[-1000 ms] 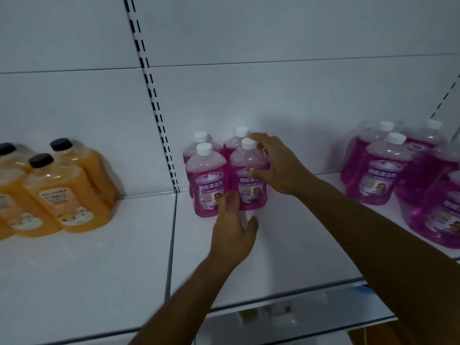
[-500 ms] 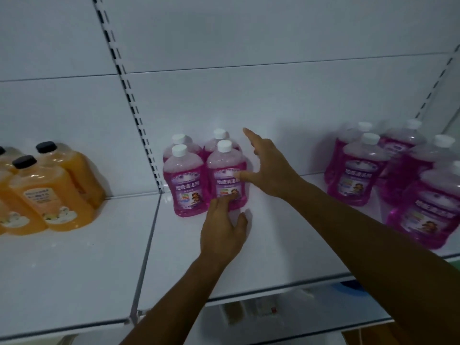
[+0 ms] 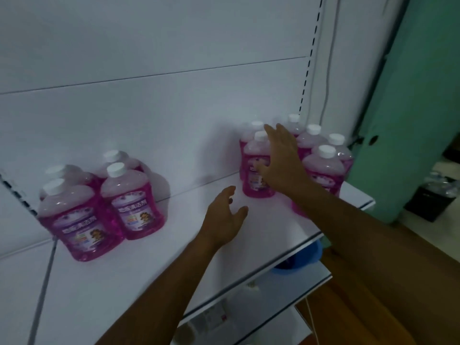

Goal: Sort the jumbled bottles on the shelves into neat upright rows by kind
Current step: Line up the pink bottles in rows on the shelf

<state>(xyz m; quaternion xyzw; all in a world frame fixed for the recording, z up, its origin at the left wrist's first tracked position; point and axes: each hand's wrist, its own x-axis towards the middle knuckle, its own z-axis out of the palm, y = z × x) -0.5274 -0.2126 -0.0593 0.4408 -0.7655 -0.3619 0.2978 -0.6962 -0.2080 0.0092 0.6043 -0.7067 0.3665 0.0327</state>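
Several pink bottles with white caps stand upright in a tight block [image 3: 134, 207] at the left of the white shelf [image 3: 154, 265]. A looser cluster of the same pink bottles [image 3: 321, 168] stands at the shelf's right end. My right hand [image 3: 281, 160] is open with fingers spread, in front of the nearest bottle of that cluster [image 3: 255, 170]; whether it touches is unclear. My left hand [image 3: 224, 217] hovers open over the bare shelf between the two groups, holding nothing.
The shelf's right end [image 3: 368, 202] borders a green wall [image 3: 410, 95]. A lower shelf [image 3: 286, 295] carries a blue basin [image 3: 298, 260] and price tags. A slotted upright [image 3: 308, 53] runs up the back panel. A dark bin [image 3: 428, 200] stands on the floor at right.
The view has swung right, so the orange bottles left the frame. Both hands left the left block of pink bottles; my right hand now reaches the right cluster.
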